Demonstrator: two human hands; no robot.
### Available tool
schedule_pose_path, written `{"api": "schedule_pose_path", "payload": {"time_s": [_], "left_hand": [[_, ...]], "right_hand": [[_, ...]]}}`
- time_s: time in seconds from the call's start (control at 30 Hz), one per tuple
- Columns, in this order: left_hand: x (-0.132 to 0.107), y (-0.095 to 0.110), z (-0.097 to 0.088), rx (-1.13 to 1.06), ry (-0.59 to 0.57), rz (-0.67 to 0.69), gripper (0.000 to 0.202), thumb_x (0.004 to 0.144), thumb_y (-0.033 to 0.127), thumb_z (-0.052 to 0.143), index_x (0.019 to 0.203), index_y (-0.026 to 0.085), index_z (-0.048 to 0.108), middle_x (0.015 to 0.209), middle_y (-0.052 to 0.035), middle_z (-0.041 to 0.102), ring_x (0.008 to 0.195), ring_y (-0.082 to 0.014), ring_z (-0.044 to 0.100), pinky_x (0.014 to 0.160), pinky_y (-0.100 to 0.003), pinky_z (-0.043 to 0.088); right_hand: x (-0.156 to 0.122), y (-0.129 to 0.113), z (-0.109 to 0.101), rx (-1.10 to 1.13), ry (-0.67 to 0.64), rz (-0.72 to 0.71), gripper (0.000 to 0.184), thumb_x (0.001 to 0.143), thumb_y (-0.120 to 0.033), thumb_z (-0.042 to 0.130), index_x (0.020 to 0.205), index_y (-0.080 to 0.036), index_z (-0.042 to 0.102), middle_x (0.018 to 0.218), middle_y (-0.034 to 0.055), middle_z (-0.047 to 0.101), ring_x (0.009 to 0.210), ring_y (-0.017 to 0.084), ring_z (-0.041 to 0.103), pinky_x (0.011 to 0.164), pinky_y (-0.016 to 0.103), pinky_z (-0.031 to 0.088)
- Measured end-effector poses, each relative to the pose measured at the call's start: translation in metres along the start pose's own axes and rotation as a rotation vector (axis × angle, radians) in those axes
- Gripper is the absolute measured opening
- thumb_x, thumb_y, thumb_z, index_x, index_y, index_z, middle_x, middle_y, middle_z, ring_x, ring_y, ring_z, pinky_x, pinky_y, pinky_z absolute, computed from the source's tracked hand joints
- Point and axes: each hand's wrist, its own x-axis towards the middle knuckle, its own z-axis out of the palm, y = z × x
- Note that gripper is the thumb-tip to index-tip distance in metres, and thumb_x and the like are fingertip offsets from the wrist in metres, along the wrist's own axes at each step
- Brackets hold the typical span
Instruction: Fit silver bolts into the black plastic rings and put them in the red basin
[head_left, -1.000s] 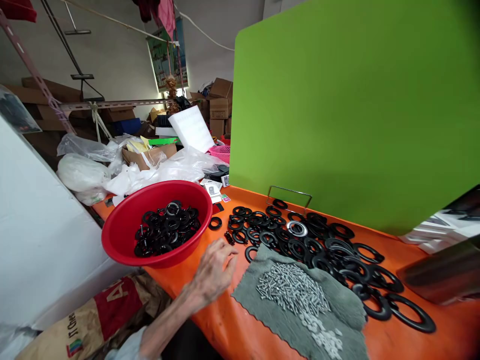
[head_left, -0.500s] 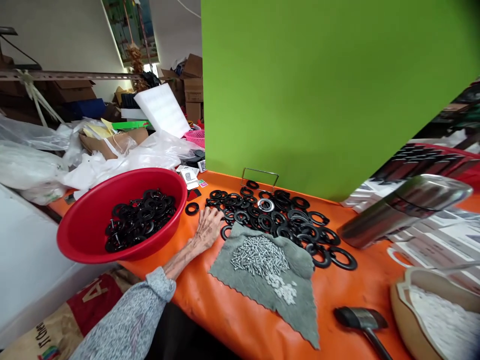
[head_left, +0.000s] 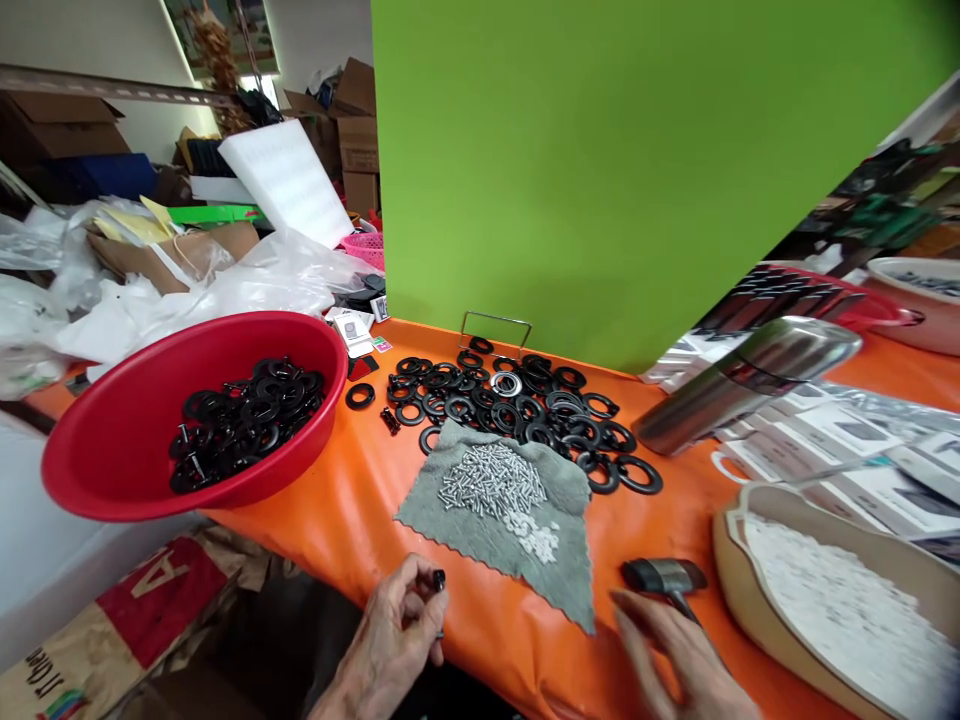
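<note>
My left hand [head_left: 386, 645] is at the table's front edge, closed in a pinch on a small black part [head_left: 439, 579] that pokes out past the fingertips. My right hand [head_left: 679, 655], smeared by motion, is to the right with fingers stretched out and apart. It lies just in front of a hammer [head_left: 664, 577] with a dark head and covers part of its handle. Between and beyond the hands, a grey-green cloth [head_left: 421, 502] bears a heap of small metal screws [head_left: 491, 480] and small white pieces [head_left: 534, 538]. Behind it lie many black rings [head_left: 457, 408].
A red basin [head_left: 90, 400] with black ringed parts stands at the left. A tan tub [head_left: 739, 560] of white bits is at the right front. A steel flask [head_left: 705, 400] leans near white boxes [head_left: 862, 430]. A green panel [head_left: 570, 180] rises behind the table.
My left hand has drawn back from the black rings to the front edge, now with a small black part in it. My right hand has come into view by the hammer. The view has shifted right.
</note>
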Motion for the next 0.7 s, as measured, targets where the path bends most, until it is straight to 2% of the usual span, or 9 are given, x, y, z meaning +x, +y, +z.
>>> {"api": "schedule_pose_path", "payload": {"time_s": [0.1,0.17,0.27,0.47,0.7], "left_hand": [[0.001,0.004,0.006,-0.023,-0.008,-0.024,0.027,0.087,0.044,0.055,0.088,0.018,0.052,0.061,0.006,0.05,0.05,-0.0077,0.053,0.057,-0.019,0.041],[0.002,0.007,0.006,-0.024,-0.017,-0.032,0.028,0.085,0.044,0.056,0.087,0.017,0.052,0.062,0.0056,0.05,0.049,-0.0072,0.052,0.056,-0.019,0.041],[0.003,0.009,0.006,-0.035,-0.017,-0.045,0.03,0.083,0.046,0.058,0.085,0.017,0.052,0.066,0.005,0.051,0.048,-0.0066,0.052,0.054,-0.019,0.04],[0.005,0.008,0.007,-0.131,-0.04,-0.067,0.032,0.083,0.047,0.06,0.085,0.016,0.052,0.064,0.005,0.052,0.047,-0.0051,0.05,0.055,-0.019,0.039],[0.002,0.009,0.008,-0.267,-0.059,-0.07,0.047,0.079,0.058,0.062,0.088,0.013,0.057,0.067,0.0031,0.053,0.048,-0.0055,0.053,0.054,-0.019,0.035]], "right_hand": [[0.028,-0.035,0.026,-0.075,-0.009,-0.144,0.034,0.098,-0.039,0.032,0.093,-0.022,0.062,0.086,0.0048,0.07,0.08,0.018,0.067,0.07,0.03,0.053],[0.04,-0.051,0.04,-0.134,0.003,-0.152,0.039,0.099,-0.038,0.027,0.088,-0.021,0.06,0.078,0.0048,0.067,0.072,0.019,0.065,0.065,0.032,0.051],[0.046,-0.061,0.052,-0.232,0.015,-0.14,0.038,0.098,-0.036,0.028,0.086,-0.018,0.059,0.075,0.0069,0.064,0.07,0.024,0.062,0.061,0.037,0.045],[0.05,-0.066,0.051,-0.355,-0.012,-0.151,0.027,0.092,-0.018,0.034,0.077,-0.018,0.057,0.071,0.0083,0.061,0.07,0.027,0.057,0.065,0.039,0.038],[0.054,-0.067,0.049,-0.266,0.019,-0.184,0.03,0.092,-0.024,0.032,0.076,-0.018,0.057,0.068,0.009,0.063,0.066,0.027,0.06,0.063,0.039,0.039]]}}
